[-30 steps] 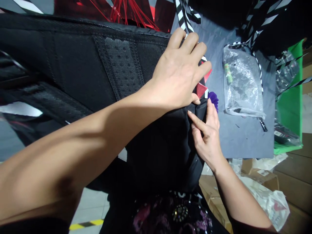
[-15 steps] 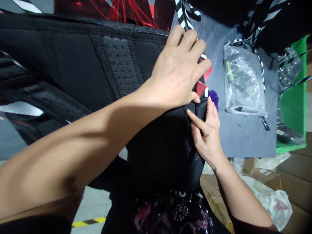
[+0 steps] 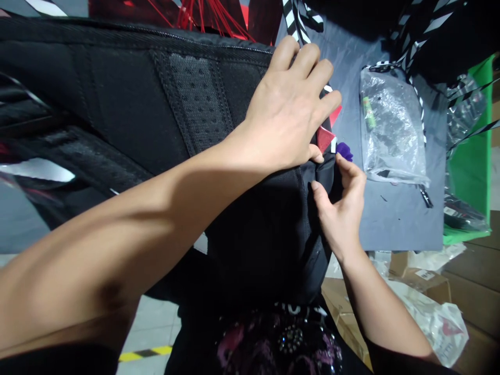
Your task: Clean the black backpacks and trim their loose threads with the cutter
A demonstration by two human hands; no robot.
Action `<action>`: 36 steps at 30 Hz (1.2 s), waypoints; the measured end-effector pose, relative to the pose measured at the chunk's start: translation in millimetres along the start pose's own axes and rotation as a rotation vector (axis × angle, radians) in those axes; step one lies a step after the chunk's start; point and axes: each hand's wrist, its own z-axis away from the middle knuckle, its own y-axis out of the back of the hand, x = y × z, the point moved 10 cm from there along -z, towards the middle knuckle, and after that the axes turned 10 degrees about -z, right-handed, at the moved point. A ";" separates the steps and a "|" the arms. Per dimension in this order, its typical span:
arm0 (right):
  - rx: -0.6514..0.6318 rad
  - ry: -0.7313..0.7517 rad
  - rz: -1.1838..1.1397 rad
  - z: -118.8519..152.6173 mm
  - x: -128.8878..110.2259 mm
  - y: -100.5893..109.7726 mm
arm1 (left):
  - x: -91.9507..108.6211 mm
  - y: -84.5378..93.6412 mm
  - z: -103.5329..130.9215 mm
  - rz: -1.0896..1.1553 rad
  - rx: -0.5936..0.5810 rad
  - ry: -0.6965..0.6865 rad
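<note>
A black backpack [image 3: 125, 99] with mesh padding lies across my front, its zipped edge along the top. My left hand [image 3: 291, 104] reaches over it, fingers curled around its right end and thumb pressing the fabric. Just below, my right hand [image 3: 346, 203] grips the side of the same backpack, thumb on the near face and fingertips partly hidden behind the edge. Between the hands a red tag [image 3: 325, 138] sticks out beside the edge. A purple fluffy piece [image 3: 344, 151] shows just beyond my right fingertips.
A clear plastic bag [image 3: 394, 130] lies on the grey table [image 3: 402, 219] to the right. Beyond it stands a green bin [image 3: 474, 182] with plastic-wrapped items. Cardboard boxes [image 3: 469, 276] and a white plastic bag [image 3: 449, 333] sit lower right. Red strings [image 3: 214, 18] lie at the back.
My right hand has shifted slightly right; its index finger has left the near face and moved to the outer edge. My left hand keeps its hold, moving slightly right with the backpack.
</note>
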 end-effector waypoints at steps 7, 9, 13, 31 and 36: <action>-0.021 -0.017 0.264 -24.2 4.4 -11.3 | 0.4 2.4 1.1 0.034 0.003 0.002; -0.014 -0.004 0.287 -26.2 2.1 -11.9 | 0.7 3.4 1.5 0.035 0.007 0.000; -0.012 0.007 0.286 -26.6 -0.3 -11.4 | 1.4 3.1 2.0 0.006 0.005 -0.007; -0.067 0.032 0.272 -26.7 5.9 -15.0 | 1.5 2.8 1.8 -0.018 0.019 -0.001; -0.128 0.049 0.235 -20.8 5.9 -14.2 | 1.7 3.9 2.0 -0.006 0.013 -0.009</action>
